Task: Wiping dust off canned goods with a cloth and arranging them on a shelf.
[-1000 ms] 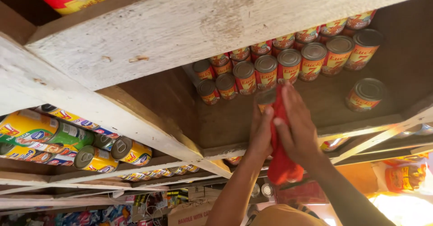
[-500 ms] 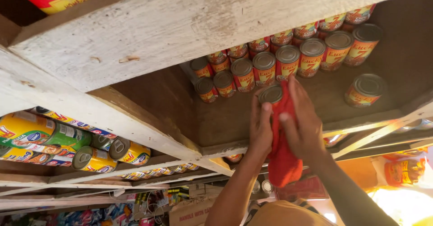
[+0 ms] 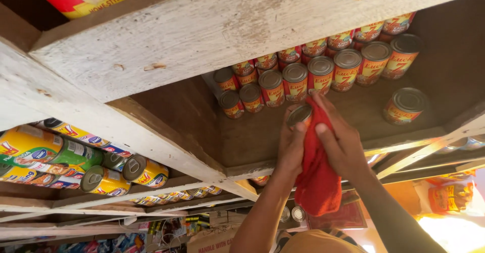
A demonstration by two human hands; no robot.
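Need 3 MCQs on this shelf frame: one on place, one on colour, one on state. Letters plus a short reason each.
1. Where is the lone can that stands apart from the rows?
A. On the same shelf, right of the hands
B. On the floor
C. On top of the cloth

2. What colour is the cloth?
A. Blue
B. Red
C. White

3. What is the state of the can in the hands?
A. Lying alone on the shelf
B. Held in the left hand while the right hand presses the cloth on it
C. Stacked on another can

Key: 1 A, it stands alone right of the hands; 2 B, the fabric is plainly red; 3 B, both hands close around it with the cloth between.
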